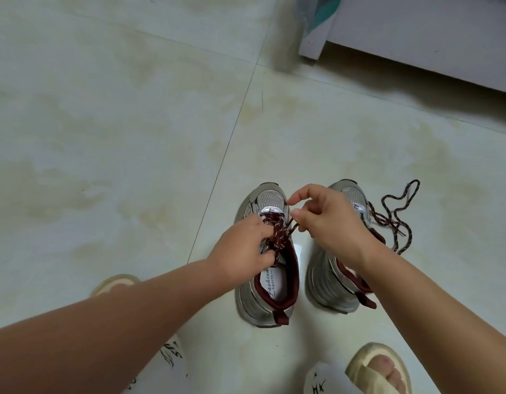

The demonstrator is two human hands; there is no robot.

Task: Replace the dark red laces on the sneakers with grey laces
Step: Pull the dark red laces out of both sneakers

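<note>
Two sneakers are standing side by side on the floor (132, 137), toes pointing away from the person, close in front of the person's sandalled feet. On the left sneaker (267, 280) the dark red lace (279, 237) is sitting bunched over the tongue, looking loosened but still threaded through the eyelets. The left hand (240, 250) is pinching that bunch, its grip clamped on the lace, while the right hand (328, 220) is hovering just above with its grip closed on a thin lace end near the toe, forefinger and thumb curled together. The right sneaker (331, 282) is lying partly behind the right wrist; its lace (394, 217) is trailing in loose loops over the floor beside it, seemingly undone, though whether it is fully out of the eyelets is hidden. No grey laces are showing anywhere. By this reckoning the job is still in its early part: the red laces are only being worked loose, and pulling them out and threading grey ones into both shoes is all still to come.
</note>
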